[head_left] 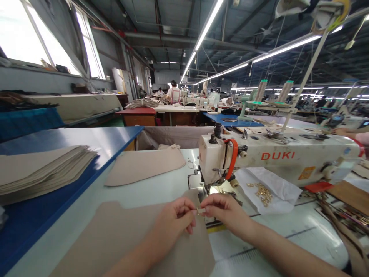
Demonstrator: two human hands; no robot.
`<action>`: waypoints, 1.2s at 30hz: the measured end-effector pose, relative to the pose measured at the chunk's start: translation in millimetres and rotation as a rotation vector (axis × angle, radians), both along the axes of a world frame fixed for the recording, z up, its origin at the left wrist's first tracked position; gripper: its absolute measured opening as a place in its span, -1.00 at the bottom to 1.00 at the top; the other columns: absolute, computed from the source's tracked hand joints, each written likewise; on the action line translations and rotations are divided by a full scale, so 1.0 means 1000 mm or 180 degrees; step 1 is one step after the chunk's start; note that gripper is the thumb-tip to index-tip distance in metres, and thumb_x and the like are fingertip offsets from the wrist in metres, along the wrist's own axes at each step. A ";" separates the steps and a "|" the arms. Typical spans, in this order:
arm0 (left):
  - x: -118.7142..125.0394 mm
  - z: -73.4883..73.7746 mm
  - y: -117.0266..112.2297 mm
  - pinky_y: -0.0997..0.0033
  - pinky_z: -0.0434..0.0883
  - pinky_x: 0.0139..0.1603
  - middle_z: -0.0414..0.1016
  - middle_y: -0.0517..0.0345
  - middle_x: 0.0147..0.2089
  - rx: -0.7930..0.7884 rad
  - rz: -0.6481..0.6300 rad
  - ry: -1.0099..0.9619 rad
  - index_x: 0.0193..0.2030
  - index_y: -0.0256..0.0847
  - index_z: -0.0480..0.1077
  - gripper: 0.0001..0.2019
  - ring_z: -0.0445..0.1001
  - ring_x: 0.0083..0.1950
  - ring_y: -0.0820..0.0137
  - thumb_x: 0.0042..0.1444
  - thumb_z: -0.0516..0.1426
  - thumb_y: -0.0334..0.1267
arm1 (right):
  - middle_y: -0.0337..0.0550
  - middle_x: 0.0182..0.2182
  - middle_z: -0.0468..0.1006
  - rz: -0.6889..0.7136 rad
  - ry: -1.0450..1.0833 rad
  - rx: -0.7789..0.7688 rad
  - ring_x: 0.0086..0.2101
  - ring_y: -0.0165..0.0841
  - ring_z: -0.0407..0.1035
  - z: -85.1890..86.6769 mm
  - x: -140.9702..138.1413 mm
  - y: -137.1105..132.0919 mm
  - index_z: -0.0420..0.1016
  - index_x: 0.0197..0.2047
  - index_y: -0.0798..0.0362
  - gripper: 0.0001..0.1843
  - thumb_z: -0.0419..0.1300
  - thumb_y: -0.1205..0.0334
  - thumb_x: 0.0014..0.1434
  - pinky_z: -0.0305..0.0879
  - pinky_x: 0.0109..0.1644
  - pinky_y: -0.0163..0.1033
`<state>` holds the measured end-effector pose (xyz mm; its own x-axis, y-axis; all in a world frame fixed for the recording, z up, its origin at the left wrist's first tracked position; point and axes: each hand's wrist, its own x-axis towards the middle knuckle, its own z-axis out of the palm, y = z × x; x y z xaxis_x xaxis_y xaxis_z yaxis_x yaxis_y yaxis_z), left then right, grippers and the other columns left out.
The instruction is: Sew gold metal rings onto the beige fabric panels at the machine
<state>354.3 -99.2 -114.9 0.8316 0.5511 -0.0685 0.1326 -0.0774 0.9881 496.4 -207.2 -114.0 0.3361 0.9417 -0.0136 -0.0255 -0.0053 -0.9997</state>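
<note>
My left hand (pixel 173 223) and my right hand (pixel 223 211) meet just in front of the sewing machine's needle. Both pinch one small pale piece (pixel 201 210) between fingertips; I cannot make out what it is. Beneath my hands lies a large beige cut panel (pixel 115 234) on the light table. The white sewing machine (pixel 273 157) marked DUKI stands right behind my hands, its head (pixel 213 157) above them. To the right of the needle a white sheet (pixel 281 188) carries several small gold metal fittings (pixel 263 192).
A second beige panel (pixel 144 165) lies further back on the table. A stack of several beige panels (pixel 43 173) rests on the blue table (pixel 86 142) at left. Brown strips and clutter (pixel 343 215) sit at right. A person (pixel 174 92) works at far tables.
</note>
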 end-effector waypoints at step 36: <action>-0.004 0.008 0.002 0.51 0.18 -0.44 0.24 0.29 -0.51 0.0838 -0.0016 0.0424 -0.48 -0.20 0.27 -0.92 0.23 -0.45 0.45 -0.06 0.09 -0.27 | -0.27 -0.47 0.41 -0.0193 -0.1090 0.0657 -0.42 -0.44 0.31 -0.009 -0.016 -0.003 0.39 -0.45 0.06 -0.94 0.18 0.33 0.04 0.23 -0.32 -0.38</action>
<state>350.2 -97.0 -106.5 0.8276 0.5604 -0.0325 0.2589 -0.3297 0.9079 480.0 -210.1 -123.0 0.3435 0.8912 0.2963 0.3152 0.1878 -0.9303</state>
